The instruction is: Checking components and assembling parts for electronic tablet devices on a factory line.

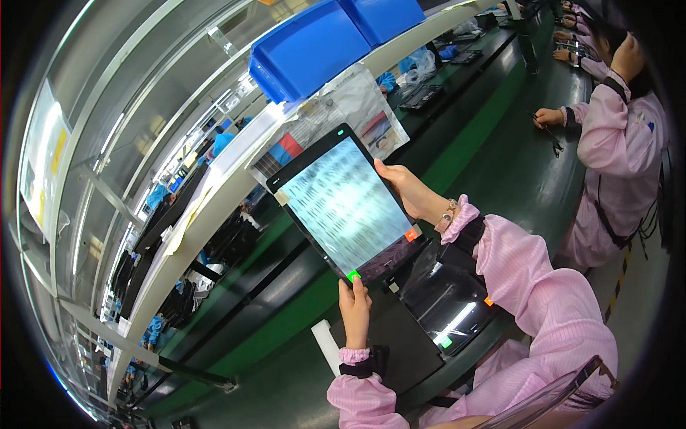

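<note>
A tablet-like screen panel (350, 200) with a black frame is held up at a tilt between my two hands. Its face looks pale and rippled, either lit or reflecting; I cannot tell which. Green and orange stickers mark its lower corners. My left hand (354, 311) grips the lower left corner, thumb on the front by the green sticker. At the upper right edge, my right hand (411, 189) is closed on the frame, its other fingers hidden behind. Below, a second glossy black panel (443, 297) with similar stickers lies on a dark surface near my right forearm.
Blue bins (311, 50) sit on a pale rail above the green-and-black bench (486, 171). Printed sheets (364, 107) hang behind the panel. A white bar-like piece (326, 343) is beside my left wrist. At the right, a person in a pink sleeve (607, 143) sits along the bench.
</note>
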`<action>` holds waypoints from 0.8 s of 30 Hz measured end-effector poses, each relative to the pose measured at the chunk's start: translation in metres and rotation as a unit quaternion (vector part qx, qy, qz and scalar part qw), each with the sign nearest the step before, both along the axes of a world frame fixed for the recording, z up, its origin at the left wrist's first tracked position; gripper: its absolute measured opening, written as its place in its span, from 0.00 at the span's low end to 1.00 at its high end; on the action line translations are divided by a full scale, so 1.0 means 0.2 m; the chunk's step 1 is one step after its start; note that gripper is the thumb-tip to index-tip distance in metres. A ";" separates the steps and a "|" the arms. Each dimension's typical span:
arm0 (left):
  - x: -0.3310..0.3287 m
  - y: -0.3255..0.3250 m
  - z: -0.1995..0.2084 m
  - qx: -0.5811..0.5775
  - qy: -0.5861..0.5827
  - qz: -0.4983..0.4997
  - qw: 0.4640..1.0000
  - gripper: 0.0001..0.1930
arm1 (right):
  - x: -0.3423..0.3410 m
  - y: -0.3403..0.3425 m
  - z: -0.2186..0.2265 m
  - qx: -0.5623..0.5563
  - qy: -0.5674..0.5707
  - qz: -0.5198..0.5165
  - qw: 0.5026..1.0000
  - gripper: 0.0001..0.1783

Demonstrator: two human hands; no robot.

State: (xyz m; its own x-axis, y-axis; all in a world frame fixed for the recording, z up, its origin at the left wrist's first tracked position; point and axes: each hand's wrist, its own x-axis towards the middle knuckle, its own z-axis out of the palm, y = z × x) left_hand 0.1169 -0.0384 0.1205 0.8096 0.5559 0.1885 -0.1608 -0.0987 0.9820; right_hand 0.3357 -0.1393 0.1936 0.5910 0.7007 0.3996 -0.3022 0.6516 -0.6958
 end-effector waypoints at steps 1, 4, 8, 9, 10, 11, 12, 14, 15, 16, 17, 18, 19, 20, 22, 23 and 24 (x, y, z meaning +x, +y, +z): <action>0.00 0.01 -0.01 0.001 0.000 -0.001 1.000 0.09 | 0.00 0.00 0.00 0.001 0.000 -0.001 1.000 0.25; 0.01 0.02 -0.03 -0.004 0.009 0.006 1.000 0.10 | 0.01 0.01 -0.01 0.005 0.002 0.004 1.000 0.25; 0.02 0.00 -0.02 0.009 0.006 0.030 0.999 0.09 | 0.03 0.01 -0.03 0.010 -0.015 0.021 1.000 0.26; 0.03 0.00 -0.03 0.024 -0.003 0.042 0.999 0.09 | 0.03 0.02 -0.03 0.015 -0.014 0.016 1.000 0.26; 0.03 0.00 -0.03 0.023 -0.002 0.042 0.999 0.09 | 0.04 0.02 -0.03 0.014 -0.014 0.017 1.000 0.26; 0.03 0.01 -0.04 0.023 -0.007 0.044 0.999 0.09 | 0.04 0.03 -0.04 0.009 -0.014 0.011 1.000 0.26; 0.03 0.01 -0.04 0.023 -0.012 0.045 0.999 0.08 | 0.04 0.03 -0.04 0.005 -0.015 0.004 1.000 0.26; 0.04 0.00 -0.03 0.025 -0.006 0.049 0.998 0.08 | 0.05 0.03 -0.04 0.005 -0.014 0.004 1.000 0.26; 0.04 0.00 -0.03 0.027 0.000 0.055 0.998 0.08 | 0.05 0.03 -0.05 0.007 -0.012 0.005 1.000 0.26; 0.03 0.01 -0.04 0.027 0.000 0.055 0.998 0.08 | 0.05 0.03 -0.05 0.006 -0.012 0.006 1.000 0.26; 0.02 0.03 -0.04 0.007 0.005 0.035 0.999 0.09 | 0.05 0.02 -0.04 0.008 -0.010 0.009 1.000 0.25; 0.01 0.04 -0.05 -0.013 0.010 0.015 1.000 0.11 | 0.04 0.02 -0.04 0.010 -0.007 0.013 1.000 0.25; 0.01 0.03 -0.04 -0.013 0.010 0.015 1.000 0.11 | 0.04 0.01 -0.03 0.009 -0.007 0.014 1.000 0.25; 0.02 0.00 -0.01 0.043 0.034 0.042 0.998 0.12 | 0.02 -0.01 -0.03 0.010 -0.009 0.016 1.000 0.25; 0.01 -0.01 -0.01 0.099 0.058 0.072 0.991 0.14 | -0.01 -0.05 -0.03 0.012 -0.010 0.020 1.000 0.25; 0.00 -0.02 -0.01 0.161 0.039 0.079 0.983 0.16 | -0.04 -0.07 -0.04 0.006 -0.009 0.017 1.000 0.25; 0.00 -0.04 -0.02 0.223 0.017 0.083 0.971 0.18 | -0.07 -0.11 -0.05 0.000 -0.009 0.012 1.000 0.25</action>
State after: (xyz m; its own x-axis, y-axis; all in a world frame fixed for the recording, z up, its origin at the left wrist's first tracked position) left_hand 0.1168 -0.0456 0.1171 0.7255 0.5493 0.4146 -0.0740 -0.5366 0.8406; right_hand 0.3221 -0.1622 0.1839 0.5661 0.7146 0.4109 -0.3050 0.6447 -0.7010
